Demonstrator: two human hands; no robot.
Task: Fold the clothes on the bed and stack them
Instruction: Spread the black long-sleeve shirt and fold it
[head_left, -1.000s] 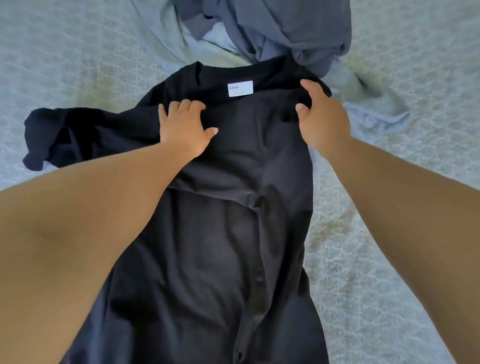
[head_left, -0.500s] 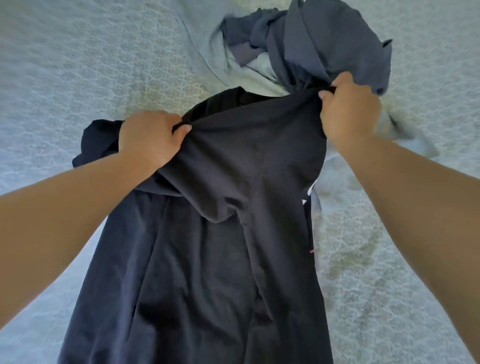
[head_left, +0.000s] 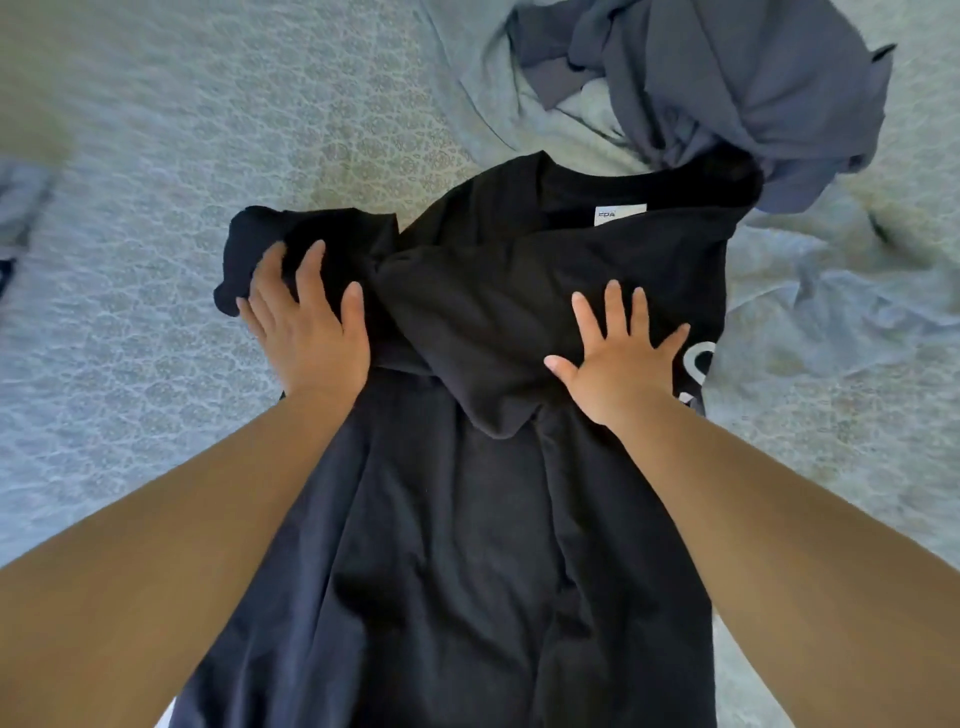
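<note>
Black shirt (head_left: 467, 519) flat on the bed (head_left: 156, 156), pressed by flat, spread left hand (head_left: 306, 332) and right hand (head_left: 618, 358), gripping nothing; might bunch up if pushed sideways.

The black shirt (head_left: 467, 519) is soft matt cloth, creased. The bedcover (head_left: 182, 156) is pale textured fabric; the grey garment (head_left: 753, 88) is smooth, rumpled cloth.

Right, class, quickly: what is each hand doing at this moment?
Left hand: open, fingers straight, resting on the black shirt at its sleeve.
Right hand: open, fingers spread, pressing the shirt.
</note>
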